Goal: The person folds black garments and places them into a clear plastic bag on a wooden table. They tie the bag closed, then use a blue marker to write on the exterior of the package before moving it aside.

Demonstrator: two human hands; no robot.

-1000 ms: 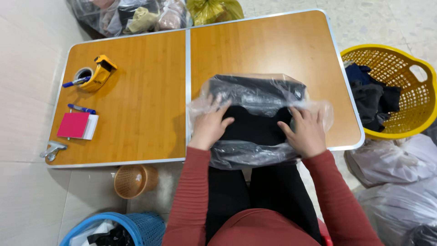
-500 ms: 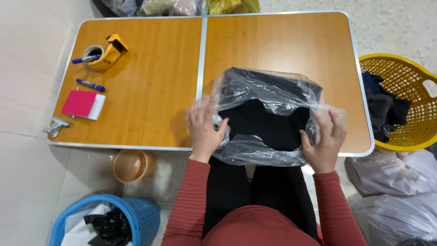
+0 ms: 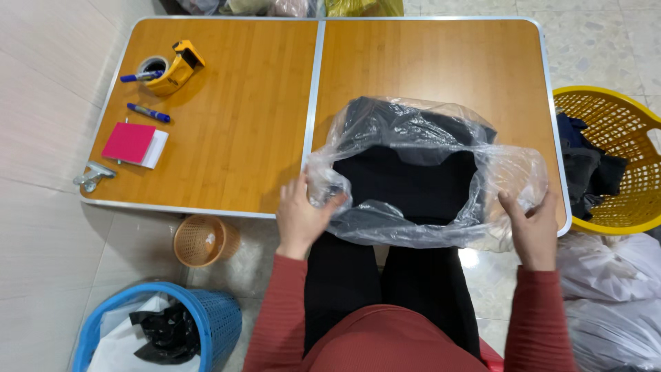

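1. At the far left, a blue basket point(image 3: 206, 324) stands on the floor with white and black bits in it, and a small tan basket point(image 3: 204, 240) sits just under the table's near edge.
2. On the left half of the wooden table point(image 3: 241, 138) lie a metal clip point(image 3: 93, 175), a pink notepad point(image 3: 135, 144), a blue pen point(image 3: 147, 112) and a yellow tape dispenser point(image 3: 172, 67).
3. The left hand point(image 3: 301, 218) has its fingers curled around the left rim of the clear plastic bag point(image 3: 427, 179), gripping it at the near edge of the table.
4. The bag lies on the right half of the table, mouth toward the person, with a folded black garment point(image 3: 413, 179) inside.
5. The right hand point(image 3: 533, 227) pinches the bag's right rim, fingers closed on the film.
6. At the far right, a yellow basket point(image 3: 620, 124) holds dark clothes; white bags point(image 3: 606, 275) lie near it.
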